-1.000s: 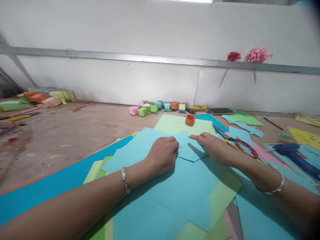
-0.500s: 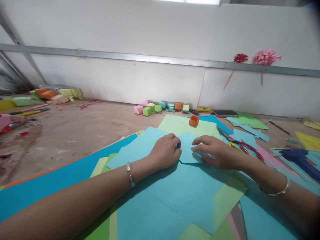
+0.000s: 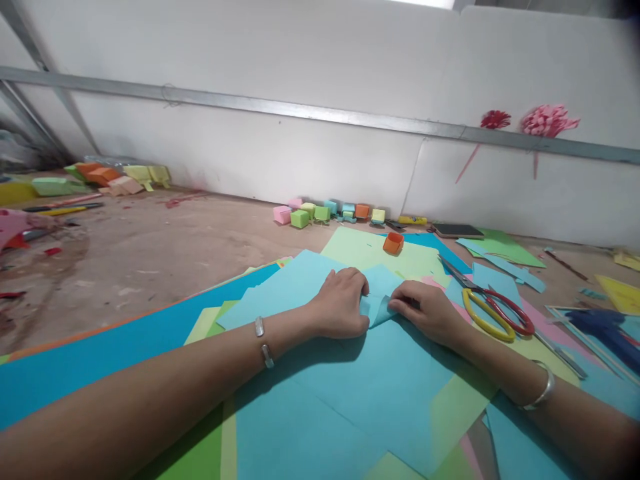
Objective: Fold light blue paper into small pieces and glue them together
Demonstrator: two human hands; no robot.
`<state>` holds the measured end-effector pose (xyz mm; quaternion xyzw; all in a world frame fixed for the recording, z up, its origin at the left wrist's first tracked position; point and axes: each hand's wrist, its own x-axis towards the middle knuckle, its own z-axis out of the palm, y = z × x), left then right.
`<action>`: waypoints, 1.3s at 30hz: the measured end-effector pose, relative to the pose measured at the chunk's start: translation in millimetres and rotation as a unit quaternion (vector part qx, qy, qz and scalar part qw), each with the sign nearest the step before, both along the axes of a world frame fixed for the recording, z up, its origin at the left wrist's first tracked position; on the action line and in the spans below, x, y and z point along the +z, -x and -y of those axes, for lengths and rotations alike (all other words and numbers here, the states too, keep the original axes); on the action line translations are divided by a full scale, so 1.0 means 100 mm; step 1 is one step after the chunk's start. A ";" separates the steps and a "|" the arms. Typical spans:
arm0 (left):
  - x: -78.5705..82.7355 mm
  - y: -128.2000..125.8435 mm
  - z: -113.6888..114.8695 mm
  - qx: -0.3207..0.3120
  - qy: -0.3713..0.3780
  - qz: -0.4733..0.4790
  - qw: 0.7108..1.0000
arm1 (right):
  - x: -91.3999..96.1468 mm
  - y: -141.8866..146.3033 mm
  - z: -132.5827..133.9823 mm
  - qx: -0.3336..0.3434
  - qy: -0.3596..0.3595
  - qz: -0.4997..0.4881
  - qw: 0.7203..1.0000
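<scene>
A small piece of light blue paper [image 3: 374, 308] lies on larger light blue sheets [image 3: 350, 393], its right edge curled up off the pile. My right hand [image 3: 427, 310] is closed, pinching that raised edge between thumb and fingers. On the paper's left side rests my left hand [image 3: 340, 303], its fingers curled and its thumb at the near edge; the fingertips are partly hidden. Scissors [image 3: 493, 313] with one yellow and one red handle lie just right of my right hand. Beyond the hands, a small orange paper box [image 3: 393, 243] stands on a pale green sheet [image 3: 345, 243].
Several small coloured paper cubes [image 3: 323, 213] line the wall, near a yellow tube [image 3: 413, 220] and a dark flat device [image 3: 457, 231]. A blue glue gun [image 3: 607, 327] lies at the right. More folded paper pieces [image 3: 103, 177] sit at the far left. Two paper flowers [image 3: 547, 121] hang above.
My right hand has gone from spread fingers above the small paper to a pinch on its right edge, which now curls up. My left hand stays on the paper; the view has shifted slightly.
</scene>
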<state>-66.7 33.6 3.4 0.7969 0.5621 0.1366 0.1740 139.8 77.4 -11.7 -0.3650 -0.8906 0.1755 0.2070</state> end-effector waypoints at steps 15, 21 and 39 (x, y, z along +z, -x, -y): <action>-0.02 0.02 -0.03 -0.019 0.004 0.020 1.000 | 0.09 0.17 0.00 -0.027 -0.029 0.205 0.978; -0.01 0.02 -0.03 -0.017 0.020 0.011 1.000 | 0.11 0.20 -0.03 -0.047 -0.020 0.232 0.971; 0.02 0.01 -0.04 -0.028 0.027 -0.008 0.999 | 0.14 0.23 -0.01 -0.056 -0.019 0.208 0.976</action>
